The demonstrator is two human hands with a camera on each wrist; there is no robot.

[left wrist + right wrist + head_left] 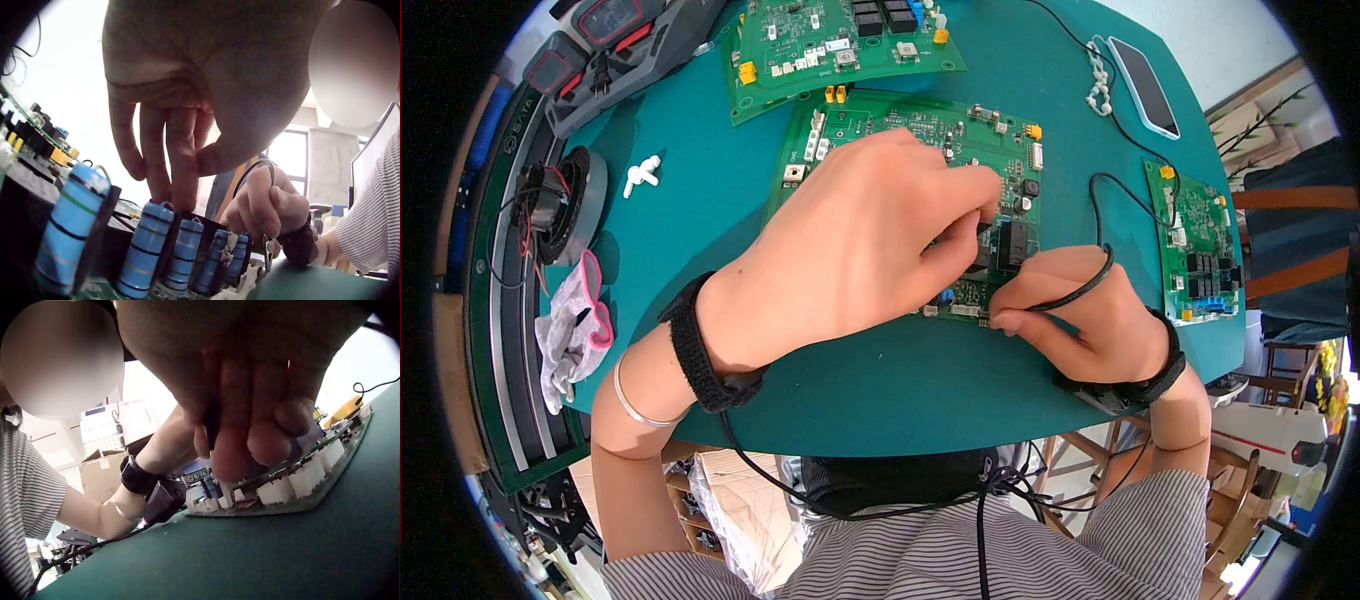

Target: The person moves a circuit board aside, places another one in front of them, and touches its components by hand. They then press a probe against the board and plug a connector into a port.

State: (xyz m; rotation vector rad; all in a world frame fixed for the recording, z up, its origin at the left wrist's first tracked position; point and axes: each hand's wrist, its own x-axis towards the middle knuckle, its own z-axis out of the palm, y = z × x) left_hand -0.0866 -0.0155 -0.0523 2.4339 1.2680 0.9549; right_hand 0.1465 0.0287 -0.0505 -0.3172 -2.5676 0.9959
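Observation:
Both hands work at a green circuit board (940, 110) lying on the green table. My left hand (850, 220) is over its middle, fingers stretched downward. In the left wrist view, those fingers (164, 156) reach the top of a row of black blocks, beside banded blue cylindrical components (147, 250). My right hand (1090, 310) is at the board's near right edge, beside a black block (1011, 243). Its thumb and fingers pinch a slim dark corded tool (212, 422), mostly hidden; a black cord (1090, 287) loops over the hand. White connectors (306, 475) line the board edge.
More circuit boards (800, 45) are stacked beyond, and a smaller board (1195, 240) sits at the right. A phone (1143, 88) with a beaded strap lies far right. On the left are small white pieces (641, 176), a grey-pink glove (578, 330) and a round black device (565, 205).

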